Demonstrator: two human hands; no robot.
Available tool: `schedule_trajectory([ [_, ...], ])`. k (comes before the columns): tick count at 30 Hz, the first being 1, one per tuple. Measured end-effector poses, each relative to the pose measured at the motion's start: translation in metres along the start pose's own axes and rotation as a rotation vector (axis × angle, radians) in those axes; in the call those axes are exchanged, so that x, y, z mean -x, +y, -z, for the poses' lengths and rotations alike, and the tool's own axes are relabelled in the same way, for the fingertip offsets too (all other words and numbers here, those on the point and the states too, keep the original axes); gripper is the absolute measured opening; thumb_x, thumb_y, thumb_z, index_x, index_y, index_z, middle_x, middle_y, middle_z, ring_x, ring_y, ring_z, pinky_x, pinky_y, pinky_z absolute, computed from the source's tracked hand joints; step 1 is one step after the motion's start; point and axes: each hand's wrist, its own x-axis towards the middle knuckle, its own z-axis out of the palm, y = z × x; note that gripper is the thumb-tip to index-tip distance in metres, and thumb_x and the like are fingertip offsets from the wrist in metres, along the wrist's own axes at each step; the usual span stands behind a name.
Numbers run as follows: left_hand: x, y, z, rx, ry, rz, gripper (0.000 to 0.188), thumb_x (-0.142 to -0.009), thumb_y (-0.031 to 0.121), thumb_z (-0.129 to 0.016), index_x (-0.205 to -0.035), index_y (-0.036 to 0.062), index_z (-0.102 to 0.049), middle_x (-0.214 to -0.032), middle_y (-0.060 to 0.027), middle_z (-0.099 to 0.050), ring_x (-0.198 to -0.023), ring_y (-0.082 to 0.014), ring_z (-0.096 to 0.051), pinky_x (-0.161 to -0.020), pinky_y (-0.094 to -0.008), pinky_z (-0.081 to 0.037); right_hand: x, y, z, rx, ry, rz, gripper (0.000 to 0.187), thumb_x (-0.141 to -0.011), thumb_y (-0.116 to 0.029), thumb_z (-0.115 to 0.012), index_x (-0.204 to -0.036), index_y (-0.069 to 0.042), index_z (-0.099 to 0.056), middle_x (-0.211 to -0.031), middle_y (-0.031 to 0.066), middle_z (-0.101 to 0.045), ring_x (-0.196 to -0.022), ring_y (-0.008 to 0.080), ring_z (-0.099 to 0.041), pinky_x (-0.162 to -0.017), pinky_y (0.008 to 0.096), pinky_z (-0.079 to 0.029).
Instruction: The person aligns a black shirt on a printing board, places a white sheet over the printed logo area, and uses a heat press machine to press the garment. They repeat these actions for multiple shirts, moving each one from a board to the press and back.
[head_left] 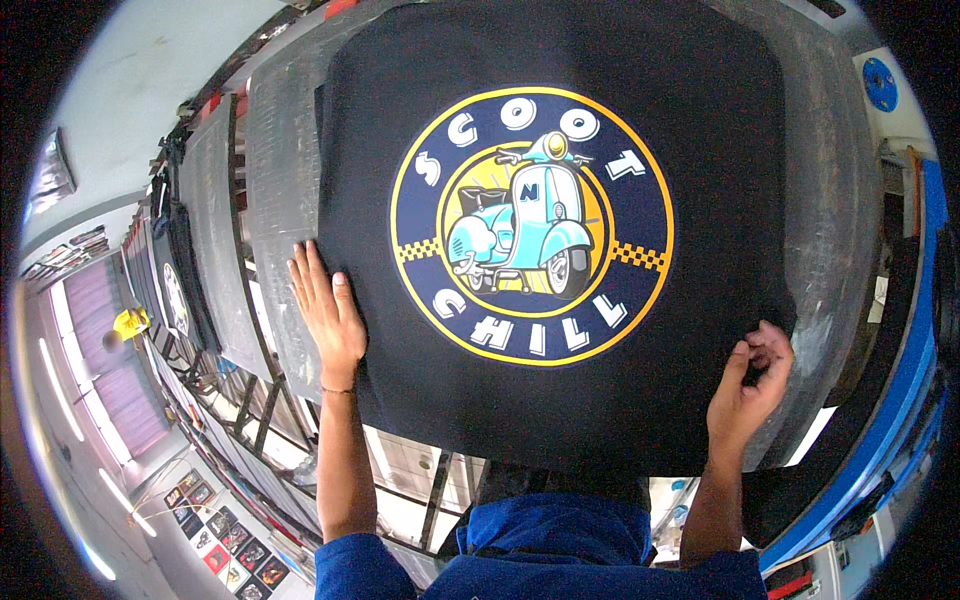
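A black cloth (725,180), which looks like a T-shirt panel, lies spread over a grey board (285,180). Its round print (520,225) shows a light-blue scooter inside an orange-edged ring with white lettering. My left hand (332,315) rests flat and open at the cloth's left edge, fingers over the board and thumb at the cloth. At the lower right edge of the cloth is my right hand (755,385), its fingers loosely curled and somewhat blurred. A gap shows between that thumb and the fingers, with nothing visible in them.
More grey boards (208,230) stand in a row to the left, one bearing a dark printed cloth (175,290). Metal frame bars (265,415) run below them. A person in yellow (130,322) is far left. A blue curved edge (880,430) borders the right side.
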Motion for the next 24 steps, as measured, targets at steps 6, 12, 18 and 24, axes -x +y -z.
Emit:
schedule_trajectory([
  [6, 0.006, -0.006, 0.0, -0.024, 0.065, 0.003, 0.057, -0.102, 0.031, -0.037, -0.15, 0.0025, -0.029, -0.156, -0.023, -0.023, -0.146, -0.0418, -0.015, -0.118, -0.0523, -0.011, 0.003, -0.006, -0.004, 0.008, 0.038, 0.053, 0.027, -0.085, -0.001, -0.063, -0.112, -0.001, -0.058, -0.096, 0.0096, -0.06, -0.082, 0.0202, -0.055, -0.077, 0.0332, -0.046],
  [12, 0.004, -0.004, 0.004, -0.045, 0.07, -0.031, 0.06, -0.1, 0.032, -0.042, -0.149, 0.0004, -0.029, -0.156, -0.0229, -0.024, -0.145, -0.0418, -0.017, -0.118, -0.0523, -0.012, 0.005, -0.009, -0.006, 0.069, 0.1, 0.188, 0.021, -0.087, -0.006, -0.063, -0.107, -0.001, -0.06, -0.092, 0.0145, -0.062, -0.083, 0.0279, -0.06, -0.076, 0.0369, -0.049],
  [18, 0.005, 0.015, 0.002, 0.044, 0.092, -0.156, 0.064, -0.098, 0.035, -0.045, -0.148, -0.0029, -0.03, -0.156, -0.0232, -0.023, -0.146, -0.0403, -0.017, -0.118, -0.0517, -0.012, 0.027, -0.049, 0.033, -0.126, 0.065, 0.0, 0.02, -0.094, -0.015, -0.059, -0.108, -0.001, -0.06, -0.09, 0.0135, -0.065, -0.081, 0.022, -0.062, -0.073, 0.0339, -0.049],
  [24, -0.034, 0.063, 0.01, 0.217, 0.034, -0.422, 0.064, -0.097, 0.036, -0.049, -0.145, -0.0031, -0.034, -0.152, -0.0221, -0.031, -0.143, -0.0394, -0.024, -0.117, -0.0518, -0.017, 0.145, -0.007, 0.049, -0.18, 0.108, -0.157, 0.028, -0.101, -0.027, -0.054, -0.099, 0.001, -0.059, -0.077, 0.0034, -0.058, -0.07, 0.0095, -0.052, -0.065, 0.0258, -0.045],
])
